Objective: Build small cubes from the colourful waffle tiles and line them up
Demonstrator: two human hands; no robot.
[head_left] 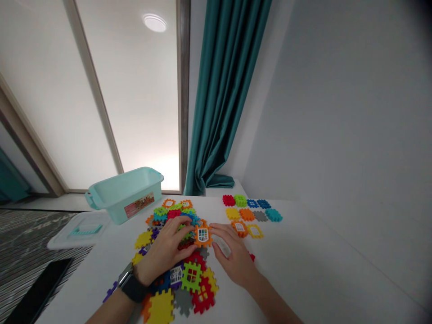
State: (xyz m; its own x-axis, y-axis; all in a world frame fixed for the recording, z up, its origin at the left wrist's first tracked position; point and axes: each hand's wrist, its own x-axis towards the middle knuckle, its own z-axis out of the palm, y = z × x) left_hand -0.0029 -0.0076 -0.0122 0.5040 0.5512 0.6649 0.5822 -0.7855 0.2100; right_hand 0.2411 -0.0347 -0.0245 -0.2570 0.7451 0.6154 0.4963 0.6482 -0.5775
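Note:
An orange square piece with a white window grid (203,236) is held up between my two hands over a heap of coloured interlocking pieces (191,275). My left hand (170,245), with a dark watch at the wrist, has its fingers curled at the piece's left edge, above the heap. On the other side, my right hand (232,254) touches the right edge with its fingertips, thumb below. Beyond the right hand lie flat pieces in rows, among them a yellow frame (255,231), an orange window piece (239,228) and a teal piece (273,215).
A mint plastic bin (126,191) stands at the table's back left, beside a translucent lid (79,230). Past the left table edge is a black flat object (40,291). A green curtain (222,90) hangs behind the white table (290,270), and a wall rises at right.

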